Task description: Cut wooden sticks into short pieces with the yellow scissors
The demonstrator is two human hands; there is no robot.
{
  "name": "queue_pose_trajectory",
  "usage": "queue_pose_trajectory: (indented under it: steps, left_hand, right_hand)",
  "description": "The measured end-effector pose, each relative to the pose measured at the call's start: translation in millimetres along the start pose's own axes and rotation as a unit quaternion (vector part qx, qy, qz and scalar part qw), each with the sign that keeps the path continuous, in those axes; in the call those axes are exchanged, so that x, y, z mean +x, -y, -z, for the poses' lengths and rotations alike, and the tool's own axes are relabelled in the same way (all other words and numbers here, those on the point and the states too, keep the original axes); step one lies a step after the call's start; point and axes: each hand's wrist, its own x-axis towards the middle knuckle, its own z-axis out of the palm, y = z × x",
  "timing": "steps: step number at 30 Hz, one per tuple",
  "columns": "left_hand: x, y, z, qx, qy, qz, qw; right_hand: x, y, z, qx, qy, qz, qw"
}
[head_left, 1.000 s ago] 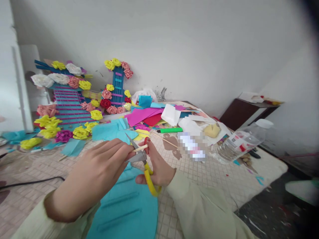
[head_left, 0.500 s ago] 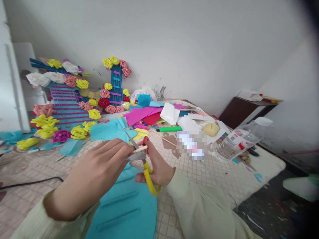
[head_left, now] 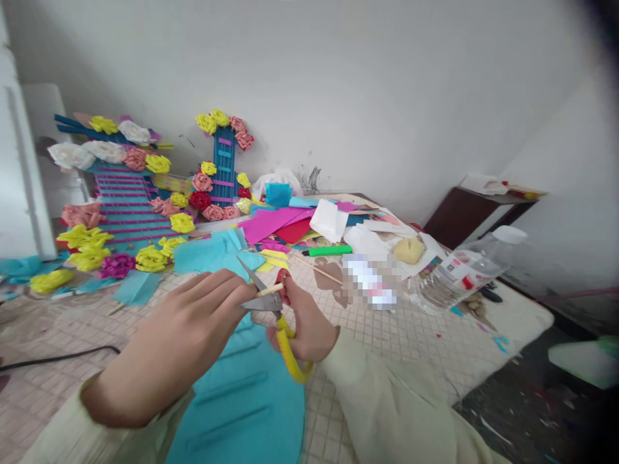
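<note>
My left hand is closed, its fingertips pinching a thin wooden stick that pokes out to the right. My right hand grips scissors with red and yellow handles; the blades are parted around the stick's end. Both hands hover over a turquoise paper sheet that lies on the checked floor mat.
Blue woven paper stands decked with paper roses line the wall at left. A heap of coloured paper sheets, a green marker and a long stick lie behind the hands. A plastic water bottle lies at right.
The scissor blades have tilted and closed a little on the stick. Both hands stay in nearly the same place; the view has shifted slightly.
</note>
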Motion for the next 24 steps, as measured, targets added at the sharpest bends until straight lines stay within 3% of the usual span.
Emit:
queue_pose_trajectory:
  steps: [8, 19, 24]
  left_hand:
    - [-1, 0, 1.5, 0.003, -0.051, -0.026, 0.998]
    - [0, 1, 3.1, 0.008, -0.021, 0.002, 1.000]
    - [-4, 1, 1.3, 0.003, -0.025, 0.028, 0.999]
  right_hand:
    - [3, 7, 3, 0.015, -0.004, -0.026, 1.000]
    - [6, 9, 5, 0.002, 0.006, -0.010, 1.000]
    - [8, 17, 10, 0.038, 0.048, 0.003, 0.998]
